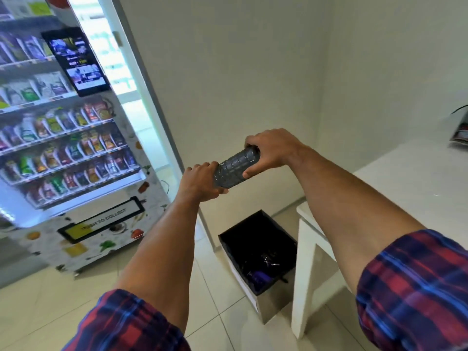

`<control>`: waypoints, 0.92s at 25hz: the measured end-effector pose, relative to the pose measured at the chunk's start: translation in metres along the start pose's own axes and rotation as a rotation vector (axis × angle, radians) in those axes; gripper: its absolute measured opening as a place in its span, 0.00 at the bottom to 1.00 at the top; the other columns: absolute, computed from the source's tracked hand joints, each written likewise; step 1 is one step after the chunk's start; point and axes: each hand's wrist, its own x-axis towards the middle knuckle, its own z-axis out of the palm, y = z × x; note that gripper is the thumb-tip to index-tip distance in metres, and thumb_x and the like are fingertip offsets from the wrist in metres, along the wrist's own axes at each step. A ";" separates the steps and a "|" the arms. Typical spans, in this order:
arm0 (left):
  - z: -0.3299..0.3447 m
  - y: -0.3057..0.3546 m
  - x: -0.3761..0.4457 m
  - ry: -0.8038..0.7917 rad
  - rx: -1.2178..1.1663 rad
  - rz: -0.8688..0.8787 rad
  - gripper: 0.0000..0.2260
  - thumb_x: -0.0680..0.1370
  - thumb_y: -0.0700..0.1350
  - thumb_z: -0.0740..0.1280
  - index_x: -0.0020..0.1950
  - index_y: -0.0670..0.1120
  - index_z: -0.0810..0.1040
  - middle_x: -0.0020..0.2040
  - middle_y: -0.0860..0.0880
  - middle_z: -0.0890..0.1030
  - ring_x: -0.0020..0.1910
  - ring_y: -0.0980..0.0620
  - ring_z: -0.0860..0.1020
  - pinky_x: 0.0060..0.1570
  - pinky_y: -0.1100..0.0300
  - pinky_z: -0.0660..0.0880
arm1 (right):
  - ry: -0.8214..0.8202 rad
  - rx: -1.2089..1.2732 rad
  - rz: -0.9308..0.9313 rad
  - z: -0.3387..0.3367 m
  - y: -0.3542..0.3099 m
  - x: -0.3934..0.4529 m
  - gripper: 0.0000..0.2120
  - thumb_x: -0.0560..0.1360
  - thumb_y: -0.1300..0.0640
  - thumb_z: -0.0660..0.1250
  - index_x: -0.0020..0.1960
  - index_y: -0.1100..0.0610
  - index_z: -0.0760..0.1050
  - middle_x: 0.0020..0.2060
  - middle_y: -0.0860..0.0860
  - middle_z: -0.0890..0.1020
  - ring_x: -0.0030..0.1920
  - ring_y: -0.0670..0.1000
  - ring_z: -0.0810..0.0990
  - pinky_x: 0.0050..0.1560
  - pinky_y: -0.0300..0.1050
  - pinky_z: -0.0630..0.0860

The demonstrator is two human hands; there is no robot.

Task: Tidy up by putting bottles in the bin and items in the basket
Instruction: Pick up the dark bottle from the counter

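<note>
A clear ribbed plastic bottle (234,167) is held lying sideways in mid-air by both hands. My left hand (201,182) grips its lower left end and my right hand (272,150) grips its upper right end. Directly below, on the floor, stands the bin (258,295), a white box lined with a black bag, holding some dark discarded items including a purple one. The bin sits between the wall corner and a white table leg. No basket is in view.
A lit vending machine (71,153) full of snack packs fills the left side. A white table (405,183) stands at the right, with a dark object (459,133) at its far edge. Pale floor tiles (63,295) spread in front of the machine.
</note>
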 end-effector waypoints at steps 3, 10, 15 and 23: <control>0.033 -0.014 0.034 -0.134 -0.040 -0.070 0.32 0.68 0.67 0.73 0.65 0.51 0.73 0.54 0.48 0.81 0.55 0.44 0.80 0.54 0.49 0.75 | -0.174 0.023 -0.024 0.030 0.008 0.058 0.33 0.55 0.24 0.71 0.49 0.46 0.76 0.37 0.43 0.78 0.40 0.50 0.78 0.36 0.44 0.70; 0.128 -0.012 0.090 -0.394 -0.128 -0.063 0.26 0.71 0.61 0.72 0.64 0.49 0.75 0.53 0.46 0.82 0.53 0.43 0.81 0.47 0.52 0.75 | -0.561 0.055 0.124 0.129 0.029 0.112 0.33 0.60 0.31 0.77 0.54 0.53 0.77 0.40 0.47 0.77 0.42 0.51 0.78 0.38 0.44 0.71; 0.209 0.003 0.132 -0.665 -0.157 0.035 0.24 0.72 0.55 0.72 0.64 0.48 0.75 0.56 0.46 0.82 0.56 0.42 0.80 0.55 0.49 0.78 | -0.696 0.060 0.329 0.229 0.034 0.107 0.28 0.66 0.37 0.76 0.57 0.54 0.81 0.44 0.51 0.80 0.43 0.54 0.78 0.42 0.45 0.74; 0.338 0.004 0.195 -0.930 -0.179 0.314 0.22 0.77 0.43 0.68 0.71 0.44 0.69 0.64 0.42 0.79 0.61 0.40 0.78 0.62 0.46 0.76 | -0.799 0.228 0.721 0.366 0.056 0.103 0.29 0.69 0.39 0.75 0.62 0.57 0.77 0.49 0.53 0.78 0.47 0.56 0.80 0.46 0.49 0.78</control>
